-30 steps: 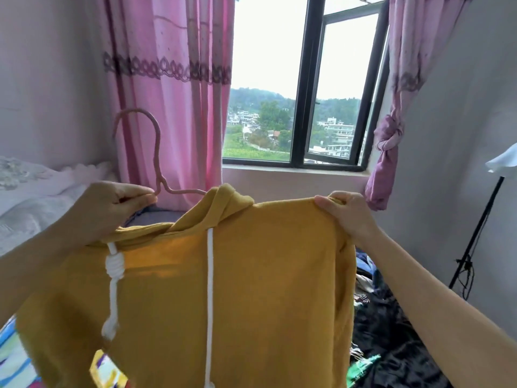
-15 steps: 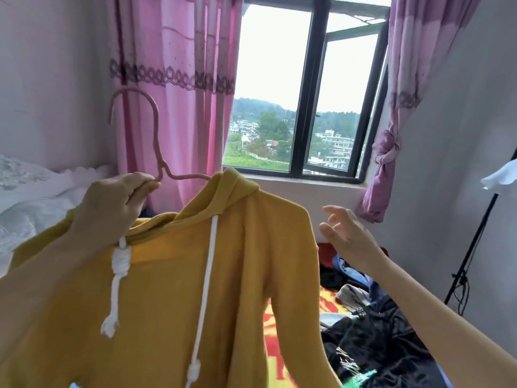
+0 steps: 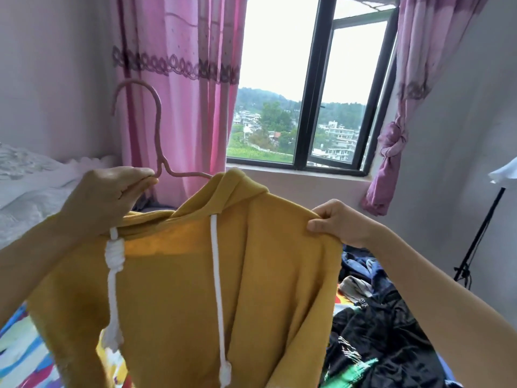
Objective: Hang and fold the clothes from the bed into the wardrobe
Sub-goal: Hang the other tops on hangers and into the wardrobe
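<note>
A mustard-yellow hoodie (image 3: 195, 275) with white drawstrings hangs in front of me on a pink hanger (image 3: 156, 130), whose hook rises above the neckline. My left hand (image 3: 112, 191) pinches the hanger at its neck, just left of the hood. My right hand (image 3: 335, 222) grips the hoodie's right shoulder and holds it up. The rest of the hanger is hidden inside the garment.
Below on the right lies a pile of dark clothes (image 3: 377, 331) on a colourful bedsheet (image 3: 16, 354). White bedding (image 3: 33, 186) sits at the left. A window (image 3: 307, 107) with pink curtains (image 3: 181, 79) faces me. A black lamp stand (image 3: 481, 233) stands by the right wall.
Half a second ago my right hand was open and off the hoodie, whose right shoulder drooped. Now it grips that shoulder again and lifts it. The left hand keeps its hold on the hanger.
</note>
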{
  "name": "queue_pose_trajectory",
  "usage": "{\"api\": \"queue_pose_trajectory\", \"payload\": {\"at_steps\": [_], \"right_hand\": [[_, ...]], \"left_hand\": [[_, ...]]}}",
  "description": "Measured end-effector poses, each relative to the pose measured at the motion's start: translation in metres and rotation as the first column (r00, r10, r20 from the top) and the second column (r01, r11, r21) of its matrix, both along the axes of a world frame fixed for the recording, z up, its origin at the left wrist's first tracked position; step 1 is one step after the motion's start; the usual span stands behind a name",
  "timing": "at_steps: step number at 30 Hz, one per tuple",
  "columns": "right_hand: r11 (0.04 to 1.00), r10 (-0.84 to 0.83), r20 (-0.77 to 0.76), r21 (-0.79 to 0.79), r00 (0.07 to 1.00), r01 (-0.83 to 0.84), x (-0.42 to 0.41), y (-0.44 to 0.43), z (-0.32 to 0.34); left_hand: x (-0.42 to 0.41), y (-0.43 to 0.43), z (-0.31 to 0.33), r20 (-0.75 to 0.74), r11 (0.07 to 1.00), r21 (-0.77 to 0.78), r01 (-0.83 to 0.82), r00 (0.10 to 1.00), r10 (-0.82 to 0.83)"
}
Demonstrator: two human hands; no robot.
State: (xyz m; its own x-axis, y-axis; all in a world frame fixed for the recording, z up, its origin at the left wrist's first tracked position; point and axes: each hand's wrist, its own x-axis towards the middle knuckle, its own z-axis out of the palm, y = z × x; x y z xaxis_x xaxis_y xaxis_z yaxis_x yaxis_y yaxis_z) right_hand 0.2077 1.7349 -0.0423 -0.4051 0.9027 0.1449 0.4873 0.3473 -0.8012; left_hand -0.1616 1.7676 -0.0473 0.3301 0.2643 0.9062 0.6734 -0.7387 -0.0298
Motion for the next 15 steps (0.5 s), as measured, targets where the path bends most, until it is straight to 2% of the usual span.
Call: {"api": "queue_pose_trajectory", "payload": {"at_steps": [2,5,6,8,10,12,15], "right_hand": [[1.000,-0.006,-0.084,-0.009,0.996,0.005,0.004,0.007,-0.002],[0.999,-0.038,-0.076,-0.026,0.996,0.036,0.003,0.009,-0.001],[0.999,-0.049,-0.033,0.013,0.998,0.049,0.000,0.007,0.002],[0.984,-0.116,0.018,0.139,0.993,0.112,-0.019,-0.001,0.012],[0.927,-0.209,0.067,0.332,0.976,0.175,-0.047,-0.008,0.019],[0.881,-0.189,0.190,0.467,0.963,0.081,-0.076,-0.016,0.027],[0.922,-0.018,0.335,0.370,0.942,-0.114,-0.111,-0.031,0.033]], "left_hand": [[-0.007,-0.001,-0.002,0.092,1.000,-0.016,0.017,0.996,-0.015],[-0.008,-0.006,-0.005,0.078,0.992,-0.121,0.037,0.997,-0.028],[-0.006,-0.008,-0.005,0.076,0.989,-0.144,0.012,0.997,-0.001],[-0.006,-0.011,-0.003,0.039,0.996,-0.081,-0.028,0.999,0.031],[0.001,-0.020,-0.001,0.017,1.000,-0.010,-0.023,1.000,0.023],[0.012,-0.029,0.002,-0.039,0.998,0.033,-0.046,0.998,0.047],[0.021,-0.050,0.004,-0.085,0.993,0.053,-0.102,0.991,0.106]]}}
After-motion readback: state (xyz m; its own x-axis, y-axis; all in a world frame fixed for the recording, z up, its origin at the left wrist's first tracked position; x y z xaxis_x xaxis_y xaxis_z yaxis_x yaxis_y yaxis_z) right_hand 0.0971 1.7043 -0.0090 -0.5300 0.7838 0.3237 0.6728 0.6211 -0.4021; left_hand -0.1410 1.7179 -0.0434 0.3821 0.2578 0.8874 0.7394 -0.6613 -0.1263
